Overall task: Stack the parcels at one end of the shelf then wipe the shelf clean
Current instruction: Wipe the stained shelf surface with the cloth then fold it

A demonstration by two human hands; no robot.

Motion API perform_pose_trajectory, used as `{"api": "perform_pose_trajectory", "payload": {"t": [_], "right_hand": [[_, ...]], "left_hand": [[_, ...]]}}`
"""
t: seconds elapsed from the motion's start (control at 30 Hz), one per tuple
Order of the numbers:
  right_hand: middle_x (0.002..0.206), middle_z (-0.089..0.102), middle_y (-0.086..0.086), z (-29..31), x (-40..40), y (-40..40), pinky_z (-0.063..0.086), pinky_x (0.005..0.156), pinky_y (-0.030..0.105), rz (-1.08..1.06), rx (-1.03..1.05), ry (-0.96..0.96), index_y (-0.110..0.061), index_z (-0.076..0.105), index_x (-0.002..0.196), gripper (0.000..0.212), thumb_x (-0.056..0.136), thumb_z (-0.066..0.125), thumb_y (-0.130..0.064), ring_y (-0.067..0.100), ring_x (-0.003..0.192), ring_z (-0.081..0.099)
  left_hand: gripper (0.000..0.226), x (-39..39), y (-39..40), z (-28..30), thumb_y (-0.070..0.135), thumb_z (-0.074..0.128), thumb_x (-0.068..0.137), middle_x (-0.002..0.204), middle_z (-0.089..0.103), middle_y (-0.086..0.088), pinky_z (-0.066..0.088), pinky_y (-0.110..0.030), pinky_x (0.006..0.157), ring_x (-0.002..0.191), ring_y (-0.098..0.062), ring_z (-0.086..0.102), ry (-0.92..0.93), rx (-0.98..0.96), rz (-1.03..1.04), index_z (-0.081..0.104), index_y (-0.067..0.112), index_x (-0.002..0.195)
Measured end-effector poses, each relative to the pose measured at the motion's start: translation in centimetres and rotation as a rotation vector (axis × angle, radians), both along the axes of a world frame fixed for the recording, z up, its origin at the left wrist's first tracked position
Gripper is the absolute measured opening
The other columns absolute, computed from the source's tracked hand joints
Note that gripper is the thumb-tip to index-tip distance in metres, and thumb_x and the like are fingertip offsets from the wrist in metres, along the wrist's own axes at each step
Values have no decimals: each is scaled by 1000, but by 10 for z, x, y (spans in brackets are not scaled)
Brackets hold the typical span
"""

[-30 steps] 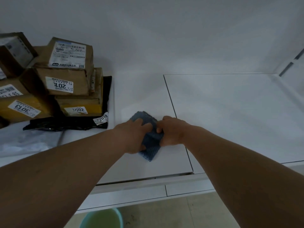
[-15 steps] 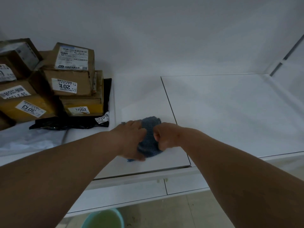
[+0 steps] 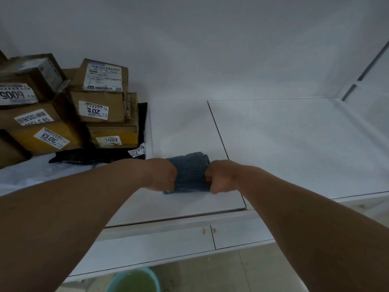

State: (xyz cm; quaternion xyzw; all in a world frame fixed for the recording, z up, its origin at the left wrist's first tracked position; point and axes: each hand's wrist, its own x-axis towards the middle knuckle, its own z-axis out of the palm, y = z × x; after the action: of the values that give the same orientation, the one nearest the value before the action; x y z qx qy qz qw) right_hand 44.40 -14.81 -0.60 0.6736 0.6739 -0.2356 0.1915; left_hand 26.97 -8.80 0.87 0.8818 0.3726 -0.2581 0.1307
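Observation:
A blue knitted cloth [image 3: 188,172] is folded into a short roll just above the white shelf [image 3: 284,144], near its front edge. My left hand [image 3: 162,174] grips the cloth's left end and my right hand [image 3: 220,175] grips its right end, both with curled fingers. Brown cardboard parcels [image 3: 99,98] with white labels are piled at the shelf's left end. They sit on a black bag [image 3: 94,158] and a white plastic parcel [image 3: 31,171].
A seam [image 3: 219,131] divides the shelf into two panels. The white back wall [image 3: 210,49] rises behind, and a side post [image 3: 357,81] stands at the right. Below the shelf's front edge a teal bucket [image 3: 134,280] holds greenish water on the floor.
Both hands have pulled apart along the cloth, which went from a bunched wad to a folded roll stretched between them. The view shifted slightly right, showing more parcels.

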Motion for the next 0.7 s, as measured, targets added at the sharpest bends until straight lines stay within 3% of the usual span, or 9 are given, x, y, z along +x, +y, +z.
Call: {"api": "perform_pose_trajectory", "payload": {"t": [0.07, 0.13, 0.23, 0.3, 0.4, 0.5, 0.57, 0.63, 0.7], "right_hand": [[86, 53, 8, 7, 4, 0, 37, 60, 25, -46, -47, 75, -6, 58, 76, 11, 84, 62, -13, 22, 83, 52], [87, 52, 8, 15, 7, 1, 33, 58, 25, -94, -75, 128, -6, 57, 76, 13, 83, 63, -15, 21, 81, 48], [99, 57, 10, 24, 8, 6, 35, 61, 26, -171, -53, 154, 3, 64, 103, 27, 89, 61, -19, 22, 87, 50], [113, 64, 15, 28, 7, 12, 41, 70, 28, -210, 39, 166, 5, 63, 117, 34, 92, 58, -17, 26, 99, 57], [128, 59, 16, 25, 6, 22, 43, 89, 29, -336, 294, 236, -2, 58, 126, 34, 94, 54, -13, 29, 118, 54], [137, 49, 11, 11, 10, 28, 43, 96, 33, -450, 394, 258, -17, 45, 139, 47, 93, 53, -12, 29, 123, 51], [138, 41, 8, 0, 11, 29, 45, 99, 39, -391, 392, 208, -25, 43, 140, 54, 89, 57, -16, 30, 122, 49], [131, 41, 5, -8, 8, 29, 46, 97, 38, -261, 363, 194, -29, 48, 133, 52, 84, 62, -18, 28, 119, 49], [127, 41, 5, -15, 3, 29, 45, 98, 38, -174, 265, 205, -32, 51, 132, 56, 80, 68, -23, 28, 119, 47]], "left_hand": [[29, -1, 0, 3, 16, 51, 95, 118, 64, -6, 46, -20, 71, 98, -18, 61, -29, -75, 116, 61, 11, 121], [26, -3, 1, 5, 9, 52, 94, 114, 67, -9, 51, -19, 65, 88, -16, 66, -101, -226, 252, 59, 11, 119], [15, -10, 6, 15, 3, 48, 93, 88, 65, -7, 55, -22, 66, 73, -12, 68, -224, -376, 387, 54, 12, 104], [17, -8, 18, 18, 2, 47, 94, 91, 67, -9, 54, -23, 67, 75, -13, 66, -255, -298, 388, 56, 8, 107], [29, -5, 41, 13, 5, 48, 95, 118, 64, -14, 51, -19, 68, 90, -17, 62, -221, -20, 324, 57, 6, 123], [45, -6, 49, 1, 16, 49, 98, 135, 47, -12, 47, -20, 81, 110, -19, 51, -160, 144, 233, 37, 9, 140], [43, -8, 46, -7, 25, 50, 97, 134, 44, -9, 46, -29, 89, 114, -21, 49, -191, 199, 169, 39, 14, 137], [37, -9, 39, -14, 36, 54, 93, 125, 46, -5, 44, -29, 86, 106, -18, 49, -275, 192, 72, 48, 17, 125], [45, -9, 33, -21, 50, 61, 84, 117, 47, 0, 45, -30, 83, 101, -16, 49, -249, 124, -19, 50, 22, 118]]}}
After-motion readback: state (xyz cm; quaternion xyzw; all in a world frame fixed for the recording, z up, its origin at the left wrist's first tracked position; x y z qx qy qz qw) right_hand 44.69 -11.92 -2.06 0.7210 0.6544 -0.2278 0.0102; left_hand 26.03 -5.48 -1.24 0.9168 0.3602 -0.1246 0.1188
